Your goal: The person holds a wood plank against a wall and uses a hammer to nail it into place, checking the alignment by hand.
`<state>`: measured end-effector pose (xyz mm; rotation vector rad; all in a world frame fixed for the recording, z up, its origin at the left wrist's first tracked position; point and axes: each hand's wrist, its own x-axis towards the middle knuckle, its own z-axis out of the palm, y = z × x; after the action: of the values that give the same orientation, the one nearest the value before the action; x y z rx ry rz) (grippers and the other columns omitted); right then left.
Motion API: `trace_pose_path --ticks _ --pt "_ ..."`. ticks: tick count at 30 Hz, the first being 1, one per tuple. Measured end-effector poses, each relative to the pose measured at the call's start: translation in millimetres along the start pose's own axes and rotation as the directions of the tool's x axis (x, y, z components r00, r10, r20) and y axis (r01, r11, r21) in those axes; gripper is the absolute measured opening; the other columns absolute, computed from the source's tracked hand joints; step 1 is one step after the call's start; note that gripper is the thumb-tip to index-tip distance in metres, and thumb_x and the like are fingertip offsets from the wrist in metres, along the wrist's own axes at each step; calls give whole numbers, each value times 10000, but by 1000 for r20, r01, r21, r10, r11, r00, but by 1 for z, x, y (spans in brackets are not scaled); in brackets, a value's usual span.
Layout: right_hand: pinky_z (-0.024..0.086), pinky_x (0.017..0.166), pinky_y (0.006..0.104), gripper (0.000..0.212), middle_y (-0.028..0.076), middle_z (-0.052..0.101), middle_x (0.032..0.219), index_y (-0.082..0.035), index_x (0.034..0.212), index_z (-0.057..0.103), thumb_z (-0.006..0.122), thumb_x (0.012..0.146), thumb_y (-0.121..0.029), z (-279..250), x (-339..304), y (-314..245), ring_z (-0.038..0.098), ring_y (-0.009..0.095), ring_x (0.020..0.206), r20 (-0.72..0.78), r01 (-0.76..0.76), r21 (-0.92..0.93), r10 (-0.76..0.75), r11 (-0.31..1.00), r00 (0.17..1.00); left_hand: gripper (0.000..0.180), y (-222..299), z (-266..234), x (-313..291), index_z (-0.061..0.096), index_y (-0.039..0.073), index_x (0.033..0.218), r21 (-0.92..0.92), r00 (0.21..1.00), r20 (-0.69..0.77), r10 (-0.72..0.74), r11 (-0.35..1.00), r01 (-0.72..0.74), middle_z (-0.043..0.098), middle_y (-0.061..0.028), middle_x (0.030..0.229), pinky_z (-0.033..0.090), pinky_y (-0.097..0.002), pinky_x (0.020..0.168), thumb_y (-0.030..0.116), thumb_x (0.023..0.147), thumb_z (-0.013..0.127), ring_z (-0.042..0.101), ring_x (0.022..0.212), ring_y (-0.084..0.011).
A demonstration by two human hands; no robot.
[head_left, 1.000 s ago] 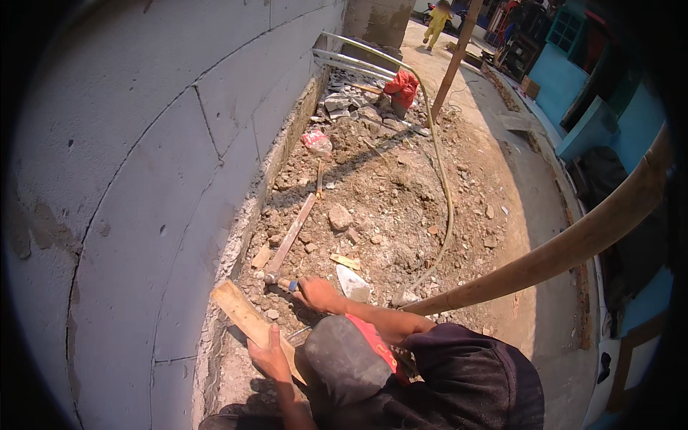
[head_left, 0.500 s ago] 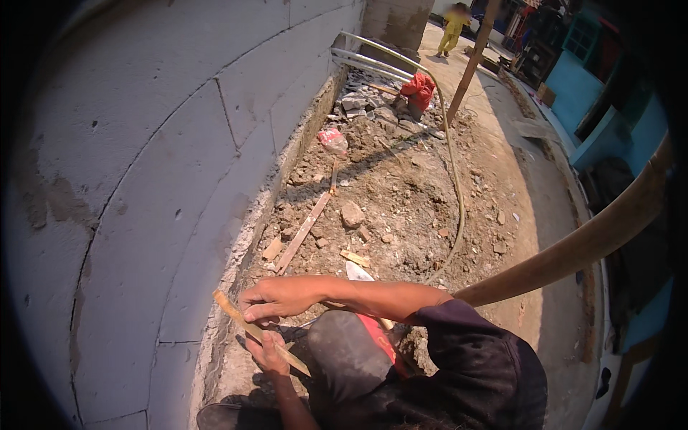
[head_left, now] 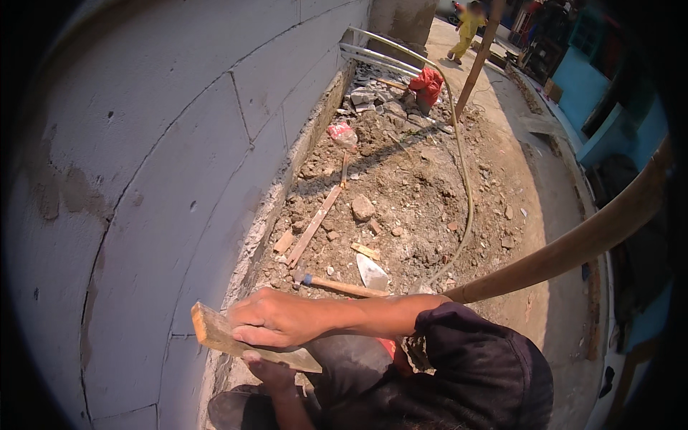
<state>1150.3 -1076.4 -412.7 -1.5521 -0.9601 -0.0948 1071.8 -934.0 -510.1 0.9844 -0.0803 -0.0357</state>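
Note:
A short wooden board (head_left: 223,334) is held between my two hands beside the block wall, its sawn pale end toward the wall. My right hand (head_left: 266,319) lies over the board with its fingers closed on the top edge. Below it, my left hand (head_left: 271,374) grips the board from underneath, the thumb against its face; the other fingers are mostly hidden. Just beyond my right forearm, a hammer (head_left: 340,286) with a wooden handle lies on the soil. A pale pointed flat piece (head_left: 372,273) and a small wood offcut (head_left: 366,251) lie behind it.
The grey block wall (head_left: 165,208) rises close on my left. A bamboo pole (head_left: 566,247) slants in from the right. Ahead lie a long wood strip (head_left: 315,226), a hose (head_left: 469,193), rubble (head_left: 376,100) and a red bag (head_left: 428,86). A person in yellow (head_left: 467,32) is far off.
The board has turned, showing its broad face, and moved slightly left and down. My right hand has lowered onto it. The hammer now shows beyond my forearm. The distant person has shifted.

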Motion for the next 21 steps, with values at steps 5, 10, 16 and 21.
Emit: trace_pose_path --ticks 5,10,16,21 --pt "440 581 448 230 155 484 714 18 778 501 588 941 -119 5 -6 6 530 364 635 -97 65 -145 -79 987 992 862 -8 5 -5 289 94 1496 264 959 -285 11 962 68 406 -95 1450 369 -427 1091 730 936 449 438 1320 -240" --pt "459 566 445 234 154 507 721 5 780 487 595 932 -135 9 10 23 563 355 640 15 29 -228 -26 973 1000 847 -5 -24 10 327 103 1467 97 997 -74 19 995 -12 454 -77 1378 445 -402 980 755 932 411 510 1209 -222" --pt "466 581 424 197 128 506 715 -5 794 510 628 899 -123 1 -6 30 560 332 663 124 -112 -37 116 993 986 924 5 -19 -1 369 72 1442 54 992 -70 -107 992 111 504 -87 1332 484 -389 951 782 864 492 563 1156 -225" --pt "463 613 407 118 125 506 759 -3 810 556 670 829 -27 13 -28 13 555 312 712 -81 -11 -201 -6 979 997 1058 2 -4 -8 331 26 1490 86 974 -134 -184 977 197 447 -120 1443 388 -414 1113 772 799 623 475 1323 -252"
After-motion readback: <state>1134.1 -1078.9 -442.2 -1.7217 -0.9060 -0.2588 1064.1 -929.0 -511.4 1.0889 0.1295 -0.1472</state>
